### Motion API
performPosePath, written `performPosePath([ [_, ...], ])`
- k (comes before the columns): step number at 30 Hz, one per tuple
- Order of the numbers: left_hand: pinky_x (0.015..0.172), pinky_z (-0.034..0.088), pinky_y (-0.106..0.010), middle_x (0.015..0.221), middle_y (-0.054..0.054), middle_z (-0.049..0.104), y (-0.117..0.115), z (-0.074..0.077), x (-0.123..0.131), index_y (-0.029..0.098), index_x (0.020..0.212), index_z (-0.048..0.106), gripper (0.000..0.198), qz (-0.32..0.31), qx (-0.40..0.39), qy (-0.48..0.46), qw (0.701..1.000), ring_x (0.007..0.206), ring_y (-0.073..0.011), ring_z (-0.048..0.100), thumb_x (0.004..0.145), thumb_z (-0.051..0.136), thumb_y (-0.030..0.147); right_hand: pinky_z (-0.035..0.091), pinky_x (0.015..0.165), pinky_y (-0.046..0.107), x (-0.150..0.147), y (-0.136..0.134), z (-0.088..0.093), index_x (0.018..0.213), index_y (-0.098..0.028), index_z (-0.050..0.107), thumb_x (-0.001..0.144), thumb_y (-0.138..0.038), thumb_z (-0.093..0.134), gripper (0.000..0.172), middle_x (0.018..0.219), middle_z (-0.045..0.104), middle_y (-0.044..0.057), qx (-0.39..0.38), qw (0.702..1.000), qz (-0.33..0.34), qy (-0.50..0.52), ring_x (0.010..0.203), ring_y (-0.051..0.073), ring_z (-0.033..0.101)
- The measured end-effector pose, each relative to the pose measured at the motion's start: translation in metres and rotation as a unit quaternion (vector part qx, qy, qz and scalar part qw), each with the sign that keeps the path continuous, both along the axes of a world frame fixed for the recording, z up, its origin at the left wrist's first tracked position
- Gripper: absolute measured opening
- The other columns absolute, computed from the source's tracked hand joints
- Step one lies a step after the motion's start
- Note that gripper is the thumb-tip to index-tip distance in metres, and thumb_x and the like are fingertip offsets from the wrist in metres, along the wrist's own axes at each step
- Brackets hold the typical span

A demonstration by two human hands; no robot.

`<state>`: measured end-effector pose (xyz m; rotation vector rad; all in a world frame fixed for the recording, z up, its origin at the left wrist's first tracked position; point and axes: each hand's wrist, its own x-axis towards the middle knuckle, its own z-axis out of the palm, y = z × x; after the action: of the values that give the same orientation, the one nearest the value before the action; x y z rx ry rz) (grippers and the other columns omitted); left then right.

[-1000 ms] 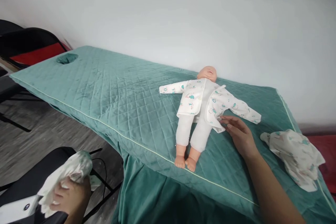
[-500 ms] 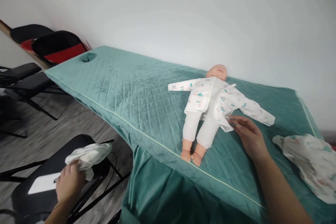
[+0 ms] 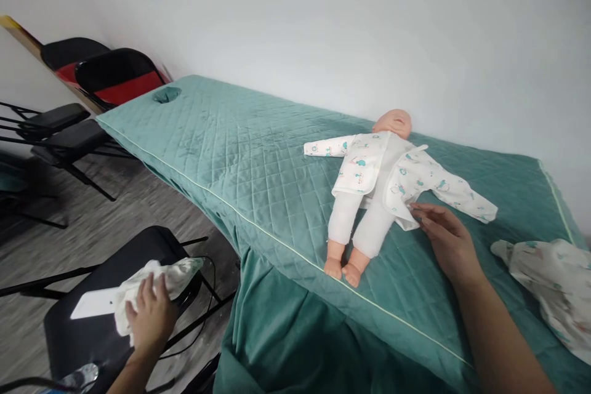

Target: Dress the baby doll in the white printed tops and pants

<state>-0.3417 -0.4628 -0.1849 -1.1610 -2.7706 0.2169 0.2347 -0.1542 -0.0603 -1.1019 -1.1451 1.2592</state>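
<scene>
A baby doll (image 3: 392, 124) lies on its back on a green quilted bed (image 3: 258, 166), its head towards the wall. White padded fabric covers its body and legs, and its feet are bare. A white printed baby jacket (image 3: 360, 166) is on it, hanging unfastened at the front with both sleeves spread. My right hand (image 3: 450, 240) is at the jacket's lower right edge, fingertips pinched together on the hem. Down at the left, my left hand (image 3: 152, 311) rests with spread fingers on a crumpled white cloth (image 3: 178, 277) on a black chair (image 3: 83, 332).
Another printed white garment (image 3: 554, 283) lies bunched at the bed's right end. A white flat card or device (image 3: 95, 303) and a clear plastic bottle (image 3: 85, 375) are on the chair. Folding chairs (image 3: 120, 77) stand at the far left. A wall (image 3: 346, 43) runs behind the bed.
My left hand has moved right over the crumpled cloth, and its fingers have spread. My right hand stays at the jacket's hem. The whole view has shifted slightly.
</scene>
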Motion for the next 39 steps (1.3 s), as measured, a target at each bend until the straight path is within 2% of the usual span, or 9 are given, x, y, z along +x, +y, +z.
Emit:
performPosePath([
  [3, 0.123, 0.015, -0.063, 0.166, -0.023, 0.024, 0.015, -0.004, 0.019, 0.006, 0.153, 0.033, 0.058, -0.059, 0.046, -0.009, 0.997, 0.157, -0.0314, 0.016, 0.098, 0.027, 0.024, 0.05, 0.099, 0.037, 0.0, 0.0, 0.0, 0.106, -0.028, 0.076, 0.077, -0.034, 0.079, 0.029, 0.118, 0.073, 0.004, 0.0, 1.0, 0.0, -0.008, 0.105, 0.022, 0.066],
  [7, 0.109, 0.022, -0.079, 0.167, -0.021, 0.022, 0.03, -0.016, 0.011, 0.021, 0.149, 0.046, 0.058, 0.031, 0.069, -0.095, 0.993, 0.155, -0.0413, 0.015, 0.1, 0.03, 0.048, 0.05, 0.1, 0.04, 0.0, 0.0, -0.002, 0.106, -0.029, 0.076, 0.078, -0.035, 0.079, 0.029, 0.116, 0.073, 0.004, 0.01, 1.0, 0.0, -0.026, 0.105, 0.023, 0.066],
  [16, 0.106, 0.015, -0.083, 0.167, -0.021, 0.023, 0.035, -0.029, 0.005, 0.021, 0.146, 0.049, 0.057, 0.052, 0.104, -0.071, 0.991, 0.155, -0.046, 0.011, 0.099, 0.028, 0.047, 0.049, 0.101, 0.047, -0.001, -0.001, -0.004, 0.108, -0.026, 0.073, 0.079, -0.041, 0.078, 0.033, 0.115, 0.073, 0.006, 0.035, 0.998, -0.001, -0.06, 0.105, 0.025, 0.065],
  [19, 0.106, 0.02, -0.083, 0.167, -0.022, 0.02, 0.05, -0.011, 0.036, 0.022, 0.15, 0.041, 0.06, 0.075, 0.194, -0.066, 0.976, 0.155, -0.0486, 0.012, 0.098, 0.033, 0.05, 0.053, 0.091, 0.046, -0.004, -0.002, 0.0, 0.103, -0.024, 0.072, 0.08, -0.046, 0.077, 0.032, 0.112, 0.072, 0.007, 0.053, 0.994, -0.055, -0.075, 0.1, 0.026, 0.066],
  [22, 0.117, 0.028, -0.068, 0.162, -0.027, 0.026, 0.091, 0.027, 0.087, 0.012, 0.145, 0.045, 0.06, -0.025, 0.315, -0.104, 0.943, 0.153, -0.0428, 0.024, 0.096, 0.04, 0.047, 0.052, 0.089, 0.045, -0.011, 0.008, 0.011, 0.1, -0.025, 0.07, 0.082, -0.046, 0.075, 0.028, 0.11, 0.071, 0.006, 0.077, 0.987, -0.112, -0.087, 0.101, 0.026, 0.065],
  [26, 0.123, 0.031, -0.053, 0.152, -0.018, 0.042, 0.192, 0.1, 0.183, 0.017, 0.136, 0.05, 0.043, -0.217, 0.426, -0.196, 0.856, 0.149, -0.03, 0.037, 0.098, 0.05, 0.037, 0.049, 0.092, 0.046, -0.027, 0.049, 0.039, 0.102, -0.023, 0.069, 0.085, -0.054, 0.068, 0.035, 0.105, 0.071, 0.008, 0.082, 0.967, -0.142, -0.193, 0.099, 0.026, 0.065],
  [29, 0.123, 0.032, -0.052, 0.151, -0.014, 0.048, 0.276, 0.141, 0.253, 0.023, 0.133, 0.053, 0.035, -0.38, 0.445, -0.321, 0.745, 0.147, -0.0255, 0.04, 0.099, 0.051, 0.031, 0.048, 0.079, 0.039, -0.041, 0.092, 0.06, 0.085, -0.022, 0.064, 0.083, -0.06, 0.065, 0.038, 0.086, 0.071, 0.007, 0.047, 0.934, -0.162, -0.315, 0.082, 0.024, 0.064],
  [34, 0.127, 0.027, -0.052, 0.161, -0.013, 0.039, 0.356, 0.148, 0.312, 0.022, 0.141, 0.052, 0.044, -0.458, 0.33, -0.489, 0.664, 0.153, -0.0254, 0.032, 0.1, 0.052, 0.038, 0.036, 0.066, 0.032, -0.057, 0.153, 0.087, 0.058, -0.023, 0.05, 0.085, -0.03, 0.057, 0.029, 0.059, 0.056, 0.001, 0.012, 0.872, -0.062, -0.485, 0.063, 0.018, 0.051],
  [39, 0.129, 0.016, -0.057, 0.168, -0.009, 0.029, 0.359, 0.136, 0.31, 0.027, 0.147, 0.048, 0.053, -0.515, 0.286, -0.509, 0.628, 0.16, -0.0272, 0.013, 0.096, 0.06, 0.035, 0.041, 0.073, 0.032, -0.082, 0.175, 0.086, 0.071, -0.02, 0.055, 0.089, -0.024, 0.05, 0.019, 0.07, 0.058, 0.001, 0.103, 0.881, -0.103, -0.45, 0.07, 0.017, 0.052],
])
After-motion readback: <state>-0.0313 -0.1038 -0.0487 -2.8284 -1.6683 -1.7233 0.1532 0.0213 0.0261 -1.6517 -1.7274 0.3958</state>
